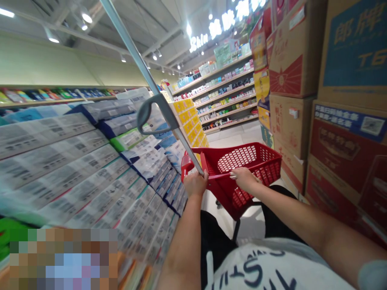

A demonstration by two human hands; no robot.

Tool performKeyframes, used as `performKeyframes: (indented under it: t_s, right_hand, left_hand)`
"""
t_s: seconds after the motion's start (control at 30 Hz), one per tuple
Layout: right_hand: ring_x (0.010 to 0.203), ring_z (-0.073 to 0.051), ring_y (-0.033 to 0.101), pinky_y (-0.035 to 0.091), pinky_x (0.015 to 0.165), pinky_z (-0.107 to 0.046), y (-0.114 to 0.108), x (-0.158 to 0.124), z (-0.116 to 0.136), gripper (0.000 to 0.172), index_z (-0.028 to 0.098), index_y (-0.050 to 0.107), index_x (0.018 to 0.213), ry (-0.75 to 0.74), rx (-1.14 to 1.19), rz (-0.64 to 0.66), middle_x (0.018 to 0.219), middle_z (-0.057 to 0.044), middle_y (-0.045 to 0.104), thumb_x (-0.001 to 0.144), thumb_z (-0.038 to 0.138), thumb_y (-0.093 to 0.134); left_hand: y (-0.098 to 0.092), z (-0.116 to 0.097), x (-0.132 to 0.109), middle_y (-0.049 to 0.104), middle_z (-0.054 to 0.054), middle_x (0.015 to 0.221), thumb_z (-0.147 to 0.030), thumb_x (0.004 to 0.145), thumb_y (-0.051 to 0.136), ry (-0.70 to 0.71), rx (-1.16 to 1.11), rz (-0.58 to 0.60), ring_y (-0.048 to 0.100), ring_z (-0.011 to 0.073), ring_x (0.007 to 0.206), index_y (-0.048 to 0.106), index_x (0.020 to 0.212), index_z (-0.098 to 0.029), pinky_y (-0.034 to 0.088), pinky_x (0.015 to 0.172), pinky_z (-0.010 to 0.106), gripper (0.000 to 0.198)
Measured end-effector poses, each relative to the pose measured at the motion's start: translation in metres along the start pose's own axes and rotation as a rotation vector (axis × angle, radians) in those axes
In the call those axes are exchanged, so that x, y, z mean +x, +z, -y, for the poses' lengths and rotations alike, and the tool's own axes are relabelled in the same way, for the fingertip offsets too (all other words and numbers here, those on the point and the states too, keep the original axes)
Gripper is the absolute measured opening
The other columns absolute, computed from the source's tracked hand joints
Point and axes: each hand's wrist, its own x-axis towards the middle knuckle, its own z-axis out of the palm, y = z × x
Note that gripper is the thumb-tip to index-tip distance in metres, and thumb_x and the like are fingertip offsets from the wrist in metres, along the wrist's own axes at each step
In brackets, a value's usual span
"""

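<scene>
My left hand is closed around the near end of a red plastic shopping cart, where a long metal pole rises from the cart. My right hand grips the cart's rim a little further right, with its fingers curled over the edge. A grey loop handle is fixed partway up the pole. The cart's mesh basket holds nothing that I can see. Its lower frame is partly hidden behind my forearms and body.
Stacked wrapped packs fill a sloped display close on the left. Large cardboard cartons stand piled to the right. Further ahead are a yellow-labelled display and store shelves of boxed goods. A tiled floor runs between them.
</scene>
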Motion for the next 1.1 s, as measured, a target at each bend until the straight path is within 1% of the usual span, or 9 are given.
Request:
performKeyframes:
  t_s: [0.13, 0.27, 0.37, 0.43, 0.53, 0.7, 0.83, 0.97, 1.1]
  right_hand:
    - [0.099, -0.019, 0.053, 0.036, 0.088, -0.030, 0.011, 0.005, 0.046, 0.028, 0.018, 0.059, 0.102, -0.204, 0.111, -0.095, 0.100, -0.007, 0.063, 0.078, 0.009, 0.048]
    - [0.108, -0.021, 0.049, 0.034, 0.094, -0.034, 0.014, -0.005, 0.022, 0.044, 0.016, 0.052, 0.118, -0.324, 0.078, -0.095, 0.112, -0.009, 0.060, 0.075, 0.007, 0.050]
    - [0.102, -0.023, 0.051, 0.035, 0.091, -0.035, 0.007, -0.010, -0.007, 0.036, 0.014, 0.057, 0.109, -0.182, -0.016, -0.070, 0.105, -0.011, 0.062, 0.075, 0.006, 0.048]
    - [0.095, -0.022, 0.054, 0.037, 0.085, -0.034, 0.002, -0.007, -0.009, 0.026, 0.015, 0.060, 0.097, -0.033, -0.052, -0.029, 0.096, -0.011, 0.063, 0.076, 0.007, 0.047]
    - [0.093, -0.021, 0.055, 0.038, 0.082, -0.031, -0.001, 0.002, 0.023, 0.023, 0.018, 0.061, 0.095, -0.003, -0.014, 0.050, 0.095, -0.009, 0.064, 0.076, 0.010, 0.049]
    - [0.108, -0.021, 0.050, 0.035, 0.094, -0.034, 0.009, 0.004, 0.074, 0.040, 0.015, 0.054, 0.116, -0.275, 0.100, -0.070, 0.112, -0.011, 0.061, 0.077, 0.012, 0.050]
    - [0.113, -0.022, 0.047, 0.033, 0.099, -0.035, 0.014, -0.007, 0.040, 0.051, 0.012, 0.048, 0.125, -0.366, 0.077, -0.106, 0.120, -0.012, 0.057, 0.075, 0.009, 0.048]
    - [0.107, -0.022, 0.050, 0.035, 0.095, -0.035, 0.013, -0.009, -0.001, 0.041, 0.012, 0.056, 0.115, -0.201, 0.012, -0.092, 0.111, -0.012, 0.061, 0.076, 0.006, 0.045]
    - [0.103, -0.020, 0.052, 0.037, 0.092, -0.034, 0.012, -0.001, 0.022, 0.038, 0.016, 0.058, 0.108, -0.154, 0.033, -0.035, 0.107, -0.009, 0.063, 0.074, 0.005, 0.045]
  left_hand:
    - [0.000, -0.001, 0.000, 0.068, 0.012, 0.071, -0.047, 0.088, 0.031, 0.011, -0.004, 0.009, 0.062, 0.0226, 0.069, 0.072, 0.076, -0.014, 0.039, 0.072, 0.034, 0.053]
    - [-0.002, 0.000, -0.002, 0.068, 0.012, 0.071, -0.048, 0.088, 0.030, 0.015, -0.010, 0.008, 0.062, 0.0240, 0.070, 0.071, 0.076, -0.015, 0.038, 0.073, 0.035, 0.054]
    - [-0.003, 0.001, -0.003, 0.069, 0.013, 0.074, -0.048, 0.088, 0.031, -0.004, -0.017, 0.016, 0.063, 0.0241, 0.072, 0.070, 0.078, -0.015, 0.037, 0.074, 0.036, 0.053]
    - [-0.003, 0.000, -0.002, 0.069, 0.013, 0.076, -0.048, 0.087, 0.032, -0.018, -0.019, 0.028, 0.063, 0.0233, 0.072, 0.070, 0.079, -0.014, 0.037, 0.075, 0.035, 0.052]
    - [-0.004, -0.001, -0.001, 0.069, 0.014, 0.075, -0.048, 0.087, 0.033, -0.019, -0.020, 0.031, 0.063, 0.0227, 0.072, 0.070, 0.079, -0.014, 0.037, 0.075, 0.035, 0.051]
    - [-0.004, -0.001, -0.003, 0.068, 0.013, 0.072, -0.046, 0.087, 0.032, 0.011, -0.021, 0.028, 0.063, 0.0235, 0.072, 0.071, 0.079, -0.014, 0.038, 0.075, 0.035, 0.051]
    - [-0.005, 0.001, -0.005, 0.068, 0.013, 0.073, -0.047, 0.087, 0.033, 0.010, -0.019, 0.035, 0.063, 0.0225, 0.073, 0.070, 0.079, -0.014, 0.038, 0.076, 0.034, 0.050]
    - [-0.005, 0.002, -0.005, 0.068, 0.013, 0.075, -0.048, 0.088, 0.032, -0.007, -0.015, 0.017, 0.063, 0.0228, 0.072, 0.069, 0.078, -0.014, 0.038, 0.075, 0.034, 0.051]
    - [-0.002, 0.001, -0.004, 0.068, 0.013, 0.074, -0.048, 0.088, 0.032, -0.014, -0.006, 0.013, 0.063, 0.0230, 0.071, 0.069, 0.078, -0.014, 0.038, 0.076, 0.035, 0.052]
